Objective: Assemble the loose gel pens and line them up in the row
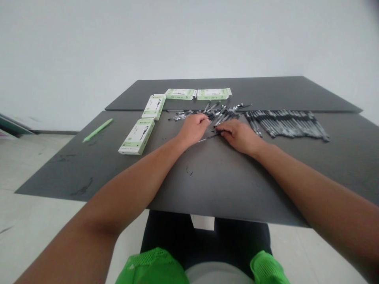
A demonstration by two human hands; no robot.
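A loose heap of clear-barrelled pens with black caps (220, 114) lies at the middle of the dark table. My left hand (194, 127) is at the heap's near left edge, fingers curled together; what they hold, if anything, is hidden. Beside it on the right, my right hand (239, 136) rests low over the table, its fingers closed on a slim dark pen. The pen's thin shaft (208, 138) points left toward my left wrist. To the right of my right hand, many similar pens (288, 125) lie side by side in a row.
Two green-and-white boxes (137, 136) (154, 106) stand in line left of the heap. Behind it lie two more, a left box (180, 94) and a right box (214, 94). A green pen (97, 130) lies far left. A seam crosses the dark table (207, 177).
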